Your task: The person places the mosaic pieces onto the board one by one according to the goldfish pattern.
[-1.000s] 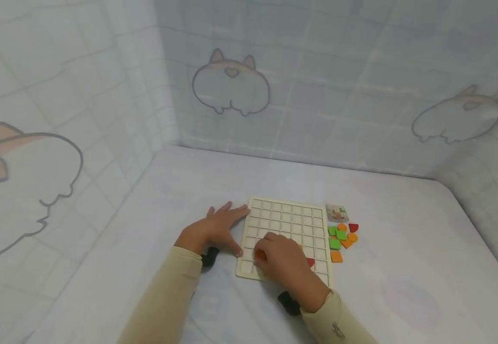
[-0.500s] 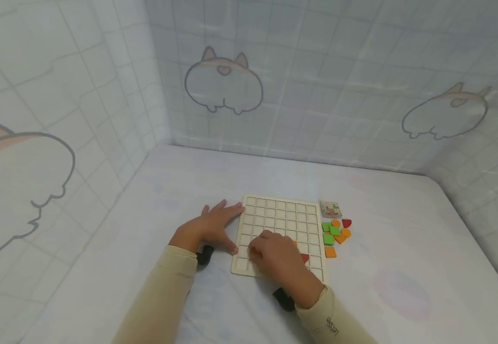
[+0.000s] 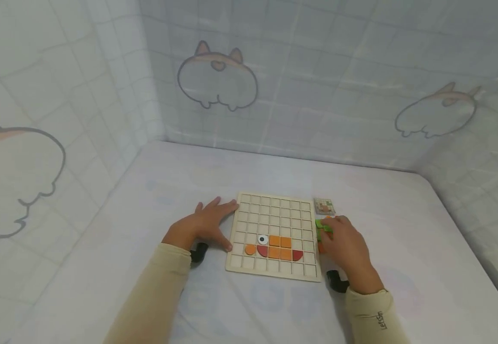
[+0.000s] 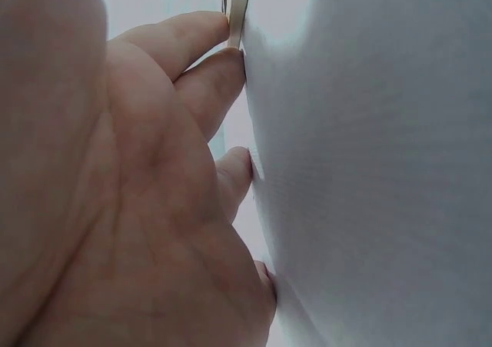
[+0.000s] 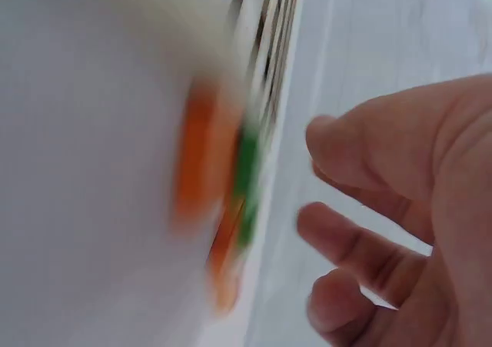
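A pale gridded board (image 3: 275, 215) lies on the white cloth. In its lower rows sit a round eye piece (image 3: 263, 239), an orange disc (image 3: 250, 249), several orange squares (image 3: 274, 240) and two red rounded pieces (image 3: 297, 255). My left hand (image 3: 203, 223) spreads its fingers and thumb against the board's left edge. Right of the board, my right hand (image 3: 349, 246) hovers over loose green squares (image 3: 319, 223) and orange pieces, partly hiding them. The right wrist view shows its bent fingers apart from the blurred orange square (image 5: 198, 155) and green piece (image 5: 244, 162), with nothing between them.
A small printed pattern card (image 3: 324, 206) lies beside the board's upper right corner. White cloth walls with animal drawings (image 3: 218, 79) rise at the back and both sides. Black wrist-worn devices (image 3: 337, 282) hang under the wrists.
My right hand has left the board's lower left and moved right to the loose pieces. The orange disc it covered now shows in the grid. My left hand stays at the board's edge.
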Demonstrator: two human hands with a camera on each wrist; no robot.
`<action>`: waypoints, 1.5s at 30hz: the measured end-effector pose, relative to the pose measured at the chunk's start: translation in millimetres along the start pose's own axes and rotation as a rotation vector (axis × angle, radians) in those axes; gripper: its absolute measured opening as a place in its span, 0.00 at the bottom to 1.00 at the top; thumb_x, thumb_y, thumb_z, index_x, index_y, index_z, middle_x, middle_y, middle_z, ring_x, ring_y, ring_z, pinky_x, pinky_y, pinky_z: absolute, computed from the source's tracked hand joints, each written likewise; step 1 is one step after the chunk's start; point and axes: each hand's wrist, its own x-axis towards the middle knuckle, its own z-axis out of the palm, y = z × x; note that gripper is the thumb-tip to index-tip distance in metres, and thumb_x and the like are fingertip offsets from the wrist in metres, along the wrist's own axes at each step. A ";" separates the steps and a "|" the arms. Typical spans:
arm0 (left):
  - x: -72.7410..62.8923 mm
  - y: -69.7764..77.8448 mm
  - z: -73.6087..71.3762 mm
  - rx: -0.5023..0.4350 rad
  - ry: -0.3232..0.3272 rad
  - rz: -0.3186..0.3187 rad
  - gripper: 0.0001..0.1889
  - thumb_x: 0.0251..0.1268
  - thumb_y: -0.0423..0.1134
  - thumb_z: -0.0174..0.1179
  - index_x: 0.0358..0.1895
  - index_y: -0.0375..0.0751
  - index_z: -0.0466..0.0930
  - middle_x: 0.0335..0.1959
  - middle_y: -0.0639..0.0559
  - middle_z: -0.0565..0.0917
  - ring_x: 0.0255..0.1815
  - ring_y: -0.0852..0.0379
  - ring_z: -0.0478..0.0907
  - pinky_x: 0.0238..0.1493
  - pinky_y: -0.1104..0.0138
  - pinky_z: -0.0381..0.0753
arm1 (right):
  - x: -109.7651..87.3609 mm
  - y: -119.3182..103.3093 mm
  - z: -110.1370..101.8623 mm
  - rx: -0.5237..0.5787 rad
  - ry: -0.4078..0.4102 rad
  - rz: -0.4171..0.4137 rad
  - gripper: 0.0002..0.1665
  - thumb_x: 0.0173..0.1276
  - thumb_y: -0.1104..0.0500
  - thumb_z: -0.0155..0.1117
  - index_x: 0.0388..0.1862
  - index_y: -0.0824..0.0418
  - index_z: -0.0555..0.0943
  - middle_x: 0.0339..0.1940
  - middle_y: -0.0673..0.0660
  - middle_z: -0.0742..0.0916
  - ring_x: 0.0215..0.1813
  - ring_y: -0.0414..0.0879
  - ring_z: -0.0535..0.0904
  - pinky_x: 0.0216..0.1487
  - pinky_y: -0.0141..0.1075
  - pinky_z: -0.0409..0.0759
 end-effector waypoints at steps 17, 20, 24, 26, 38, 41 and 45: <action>-5.3 -10.2 -0.8 -0.020 0.006 -0.037 0.65 0.37 0.57 0.83 0.82 0.61 0.52 0.85 0.57 0.50 0.86 0.45 0.34 0.81 0.38 0.30 | 17.2 32.1 -2.7 0.032 -0.091 0.224 0.24 0.72 0.58 0.59 0.63 0.67 0.80 0.62 0.71 0.79 0.62 0.66 0.75 0.65 0.62 0.76; -5.0 -9.8 -0.5 -0.025 0.016 -0.035 0.65 0.37 0.56 0.83 0.82 0.61 0.52 0.85 0.57 0.50 0.86 0.45 0.35 0.81 0.38 0.31 | 18.6 32.1 -5.4 0.055 -0.089 0.237 0.23 0.71 0.59 0.61 0.61 0.69 0.80 0.61 0.71 0.80 0.61 0.65 0.75 0.65 0.61 0.75; -6.6 -9.6 3.9 -0.037 0.015 -0.054 0.64 0.37 0.55 0.83 0.82 0.63 0.53 0.85 0.58 0.51 0.86 0.47 0.35 0.82 0.39 0.32 | 15.5 30.2 -5.8 0.080 -0.076 0.229 0.23 0.70 0.59 0.60 0.60 0.69 0.81 0.60 0.71 0.81 0.56 0.64 0.77 0.61 0.59 0.78; -8.0 -9.3 6.6 -0.039 0.011 -0.063 0.64 0.37 0.55 0.83 0.82 0.63 0.53 0.84 0.59 0.51 0.86 0.47 0.35 0.82 0.39 0.32 | 10.9 23.3 -5.5 0.100 -0.064 0.207 0.23 0.70 0.58 0.59 0.59 0.68 0.81 0.62 0.70 0.81 0.58 0.63 0.77 0.59 0.58 0.79; -2.8 5.0 13.3 -0.019 0.017 -0.005 0.62 0.39 0.56 0.82 0.82 0.62 0.54 0.84 0.61 0.53 0.86 0.48 0.36 0.82 0.40 0.32 | -7.6 -73.6 15.4 0.128 -0.075 -0.098 0.10 0.67 0.50 0.69 0.45 0.49 0.89 0.53 0.49 0.87 0.49 0.47 0.81 0.51 0.45 0.85; -1.3 8.7 10.1 -0.013 0.019 -0.005 0.62 0.39 0.56 0.82 0.82 0.63 0.54 0.84 0.62 0.52 0.86 0.49 0.36 0.82 0.41 0.32 | -2.6 -95.9 19.8 0.099 -0.118 -0.172 0.10 0.67 0.49 0.69 0.45 0.47 0.89 0.51 0.47 0.87 0.48 0.44 0.82 0.49 0.43 0.84; -0.6 12.2 8.5 -0.017 0.021 -0.010 0.61 0.39 0.57 0.82 0.81 0.64 0.54 0.84 0.63 0.52 0.86 0.49 0.36 0.82 0.40 0.32 | 2.2 -118.9 26.4 0.060 -0.171 -0.255 0.09 0.68 0.50 0.69 0.44 0.47 0.89 0.47 0.45 0.88 0.43 0.42 0.81 0.43 0.40 0.83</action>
